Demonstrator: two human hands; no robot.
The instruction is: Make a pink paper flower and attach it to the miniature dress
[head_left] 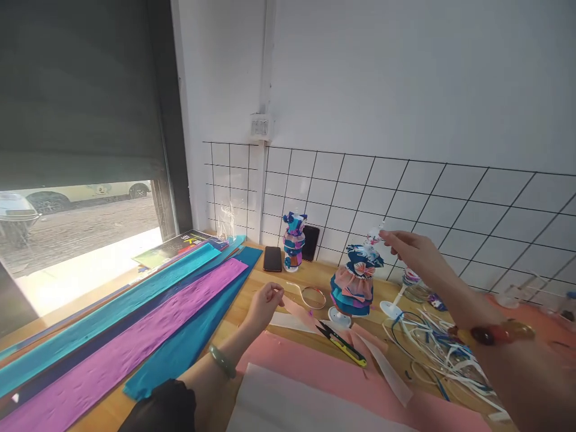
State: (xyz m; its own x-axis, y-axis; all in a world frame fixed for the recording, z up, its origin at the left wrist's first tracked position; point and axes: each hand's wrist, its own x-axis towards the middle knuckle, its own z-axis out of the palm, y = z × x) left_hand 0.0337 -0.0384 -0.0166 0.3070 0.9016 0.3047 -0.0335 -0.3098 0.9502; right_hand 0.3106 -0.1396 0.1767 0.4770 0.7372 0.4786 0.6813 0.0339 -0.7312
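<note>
A small dressed figure stands on a round white base, in layered pink, blue and purple cloth or crepe paper with a bow at the chest. The fingers of my right hand pinch at its white head, from the right. My left hand is over the table to the left of the figure, thumb and fingers pressed together; what they hold, if anything, is too small to make out. Between the two lies a thin ring-shaped band. Yellow-handled thread snips rest on pink paper in front of the figure.
Blue and purple paper strips run along the left side. Near the wall stand a second dressed figure and a dark phone. At right are a white stand and tangled white and blue cords.
</note>
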